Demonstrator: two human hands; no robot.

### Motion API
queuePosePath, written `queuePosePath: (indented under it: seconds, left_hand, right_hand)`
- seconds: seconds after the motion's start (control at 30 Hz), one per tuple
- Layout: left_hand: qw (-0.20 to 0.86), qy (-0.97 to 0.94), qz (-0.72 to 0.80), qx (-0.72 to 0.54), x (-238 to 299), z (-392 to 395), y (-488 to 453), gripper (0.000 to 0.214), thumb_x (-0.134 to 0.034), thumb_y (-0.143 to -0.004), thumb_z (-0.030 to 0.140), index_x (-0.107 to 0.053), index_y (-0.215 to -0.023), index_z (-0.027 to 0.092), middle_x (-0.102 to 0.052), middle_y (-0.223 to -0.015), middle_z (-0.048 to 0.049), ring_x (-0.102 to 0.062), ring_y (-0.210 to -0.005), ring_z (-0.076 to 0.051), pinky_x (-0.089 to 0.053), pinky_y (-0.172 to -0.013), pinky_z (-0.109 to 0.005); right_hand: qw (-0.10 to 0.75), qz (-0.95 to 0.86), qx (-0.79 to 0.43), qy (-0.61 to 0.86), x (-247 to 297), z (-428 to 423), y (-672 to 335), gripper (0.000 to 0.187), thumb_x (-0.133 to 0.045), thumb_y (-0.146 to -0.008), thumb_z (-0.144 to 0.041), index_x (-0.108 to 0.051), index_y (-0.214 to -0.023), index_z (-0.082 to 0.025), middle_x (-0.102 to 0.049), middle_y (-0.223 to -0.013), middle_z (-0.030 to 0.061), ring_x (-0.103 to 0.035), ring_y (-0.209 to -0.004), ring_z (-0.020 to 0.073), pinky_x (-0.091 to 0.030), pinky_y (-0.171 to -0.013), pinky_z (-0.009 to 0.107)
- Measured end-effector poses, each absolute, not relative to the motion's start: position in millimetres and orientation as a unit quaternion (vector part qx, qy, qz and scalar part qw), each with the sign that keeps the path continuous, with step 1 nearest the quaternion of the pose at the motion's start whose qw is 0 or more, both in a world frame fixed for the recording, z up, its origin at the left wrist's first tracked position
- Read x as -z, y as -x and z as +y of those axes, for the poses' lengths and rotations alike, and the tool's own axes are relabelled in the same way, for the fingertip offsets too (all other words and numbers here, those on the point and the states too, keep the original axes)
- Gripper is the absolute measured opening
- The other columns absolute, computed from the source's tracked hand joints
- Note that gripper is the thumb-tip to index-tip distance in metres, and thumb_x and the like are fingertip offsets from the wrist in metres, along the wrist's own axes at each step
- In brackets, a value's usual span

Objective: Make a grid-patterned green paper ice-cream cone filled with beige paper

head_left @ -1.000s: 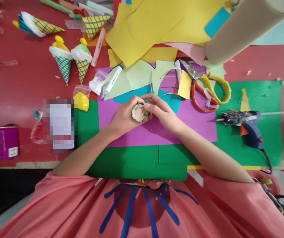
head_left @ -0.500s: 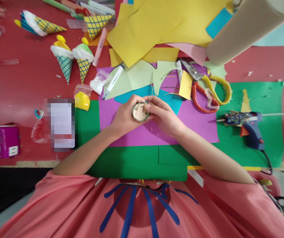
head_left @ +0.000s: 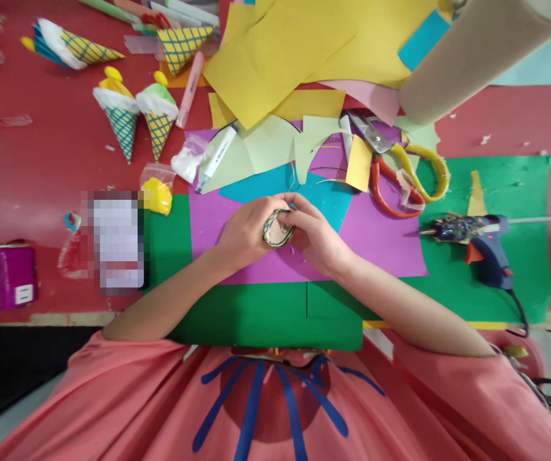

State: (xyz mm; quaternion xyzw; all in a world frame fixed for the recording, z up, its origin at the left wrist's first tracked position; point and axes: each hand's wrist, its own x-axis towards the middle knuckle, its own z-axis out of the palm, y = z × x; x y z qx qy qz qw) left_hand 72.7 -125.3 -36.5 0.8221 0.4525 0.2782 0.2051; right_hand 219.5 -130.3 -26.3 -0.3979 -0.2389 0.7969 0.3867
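Observation:
Between my two hands is a small paper cone (head_left: 276,235), its round mouth facing up toward me and filled with a pale beige material. Dark criss-cross lines show on its rim. My left hand (head_left: 246,229) wraps around the cone from the left. With the fingers of my right hand (head_left: 318,232) I grip its right edge, and the thumb presses at the filling inside the mouth. The cone's lower part is hidden by my hands. Beneath them lies a purple sheet (head_left: 381,237) on top of green sheets (head_left: 266,314).
Scissors (head_left: 400,166) and a blue glue gun (head_left: 484,237) lie to the right. Finished paper ice-cream cones (head_left: 122,128), a bag of yellow clay (head_left: 159,192), a marker (head_left: 218,157) and a phone (head_left: 118,243) are leftward. Yellow paper (head_left: 275,64) and a thick roll (head_left: 468,64) are at the back.
The cone has turned and tilted a little in my hands, shifting slightly right and down, so more of its patterned rim shows. Both hands still hold it.

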Motion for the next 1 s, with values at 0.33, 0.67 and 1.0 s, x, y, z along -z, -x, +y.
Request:
queuePosePath:
  seconds: [0.33, 0.67, 1.0]
  left_hand:
    - [0.204, -0.784, 0.51, -0.288, 35.5, -119.8, -70.1, 0.026, -0.066, -0.081, 0.034, -0.049, -0.097, 0.023, -0.064, -0.082, 0.002, -0.061, -0.073, -0.014, -0.044, -0.062, -0.025]
    - [0.206, -0.787, 0.527, -0.246, 39.6, -116.7, -69.4, 0.027, -0.066, -0.077, 0.038, -0.05, -0.094, 0.024, -0.065, -0.078, 0.0034, -0.061, -0.066, -0.013, -0.04, -0.057, -0.023]
    - [0.221, -0.821, 0.455, -0.264, 40.0, -116.6, -65.0, 0.023, -0.067, -0.074, 0.034, -0.053, -0.089, 0.024, -0.064, -0.071, 0.0047, -0.056, -0.055, -0.01, -0.037, -0.051, -0.02]
  right_hand:
    - [0.41, -0.436, -0.693, 0.403, 29.4, -121.9, -228.4, 0.015, -0.059, -0.082, -0.026, -0.052, -0.093, -0.02, -0.053, -0.071, -0.0044, -0.05, -0.067, 0.0097, -0.041, -0.064, 0.025]
    - [0.377, -0.479, -0.691, 0.39, 34.6, -115.1, -235.8, 0.016, -0.059, -0.081, -0.023, -0.049, -0.094, -0.021, -0.052, -0.068, -0.0058, -0.049, -0.064, 0.0098, -0.04, -0.062, 0.025]
    - [0.336, -0.411, -0.78, 0.331, 41.5, -113.3, -232.9, 0.047, -0.079, -0.07, -0.044, -0.042, -0.09, -0.022, -0.055, -0.072, -0.0062, -0.054, -0.064, 0.0086, -0.042, -0.057, 0.022]
